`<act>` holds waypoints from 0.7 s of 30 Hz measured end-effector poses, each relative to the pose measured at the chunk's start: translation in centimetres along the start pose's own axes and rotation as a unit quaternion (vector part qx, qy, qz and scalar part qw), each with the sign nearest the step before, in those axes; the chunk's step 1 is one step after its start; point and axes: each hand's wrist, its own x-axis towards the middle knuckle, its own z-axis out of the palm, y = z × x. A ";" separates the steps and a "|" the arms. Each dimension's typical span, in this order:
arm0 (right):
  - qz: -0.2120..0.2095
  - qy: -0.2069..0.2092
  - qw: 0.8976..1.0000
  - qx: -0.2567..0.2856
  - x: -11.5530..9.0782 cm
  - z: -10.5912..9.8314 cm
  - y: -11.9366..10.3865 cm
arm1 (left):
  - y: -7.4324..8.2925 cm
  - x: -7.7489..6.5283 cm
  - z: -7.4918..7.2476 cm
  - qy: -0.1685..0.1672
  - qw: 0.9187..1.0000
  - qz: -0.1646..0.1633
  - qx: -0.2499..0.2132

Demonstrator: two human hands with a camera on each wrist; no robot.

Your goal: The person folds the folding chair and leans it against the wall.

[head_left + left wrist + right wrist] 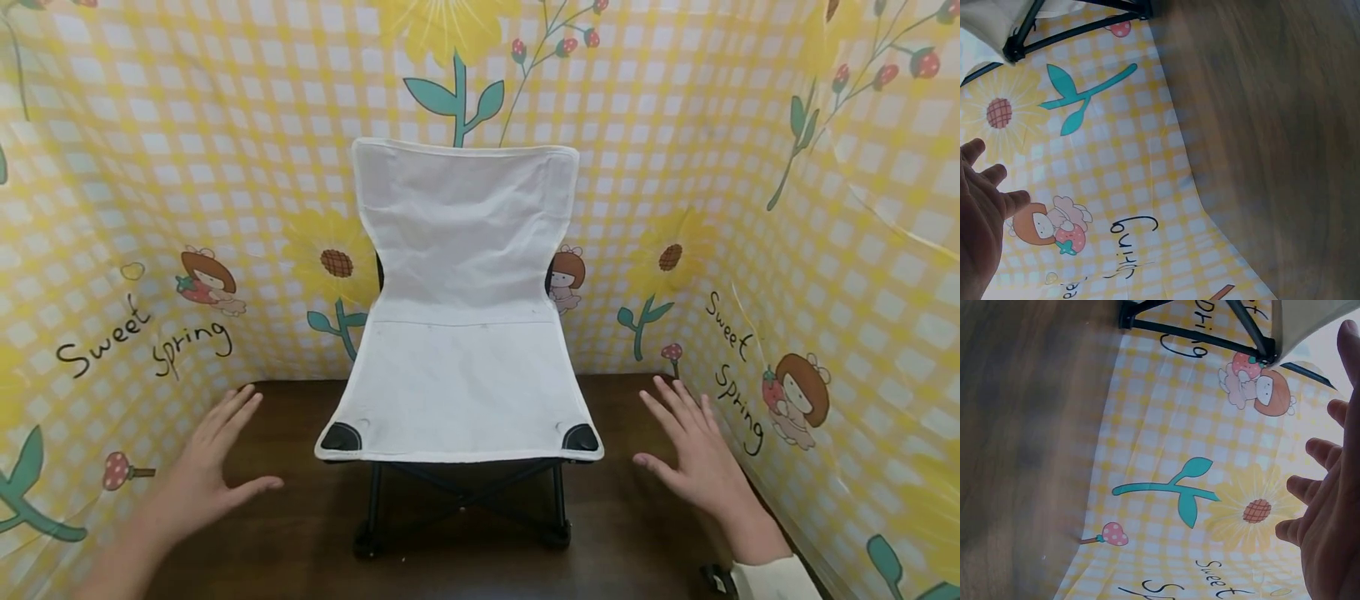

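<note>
A folding chair with a white fabric seat and back stands unfolded in the middle of the head view, on crossed black legs. Black patches cover the seat's front corners. To its left, my left hand is held with fingers straight and thumb spread, apart from the chair. On the other side my right hand mirrors it, fingers extended and holding nothing. Each wrist view catches part of the chair's black frame, the left one at the frame joint, the right one at the frame tube.
The chair stands on a dark brown wooden surface. Yellow and white checked cloth with printed flowers and figures hangs behind and along both sides. A black object shows by the right sleeve.
</note>
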 end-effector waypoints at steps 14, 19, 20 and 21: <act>-0.005 0.012 1.000 0.025 0.6 -0.9 -1.4 | 1.7 0.4 -0.1 0.038 0.998 0.027 -0.038; -0.015 0.026 0.999 0.032 0.7 -0.9 -1.9 | 1.9 0.3 -0.2 0.035 0.998 0.014 -0.046; -0.018 0.029 0.999 0.032 0.7 -0.9 -2.0 | 2.0 0.3 -0.2 0.035 0.998 0.012 -0.046; -0.020 0.031 0.999 0.033 0.7 -1.0 -2.0 | 2.1 0.2 -0.2 0.037 0.998 0.010 -0.047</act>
